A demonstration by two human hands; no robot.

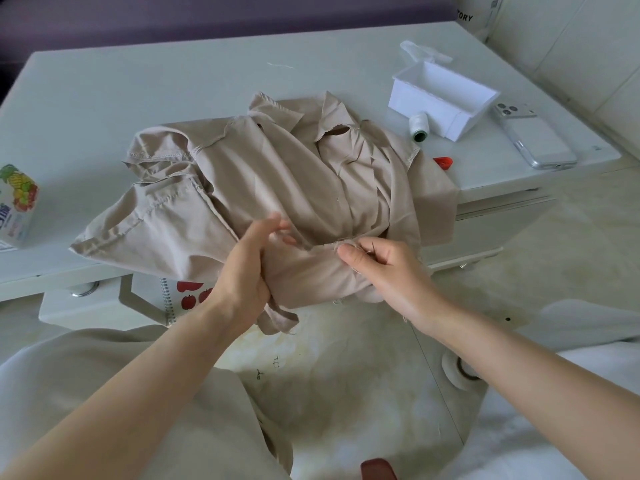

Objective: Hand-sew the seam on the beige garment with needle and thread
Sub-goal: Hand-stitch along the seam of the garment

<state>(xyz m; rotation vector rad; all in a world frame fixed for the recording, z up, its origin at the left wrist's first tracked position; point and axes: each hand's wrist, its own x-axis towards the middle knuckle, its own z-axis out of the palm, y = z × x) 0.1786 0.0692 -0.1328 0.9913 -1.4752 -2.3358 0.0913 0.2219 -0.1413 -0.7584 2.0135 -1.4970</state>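
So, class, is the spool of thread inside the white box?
No, the thread spool lies on the table beside the white box.

Soft even daylight, wide-angle edge bending

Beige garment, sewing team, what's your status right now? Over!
Left hand grips beige garment fold. Right hand pinches frayed seam edge. Needle too small to spot. Thread spool sits apart, nothing blocking.
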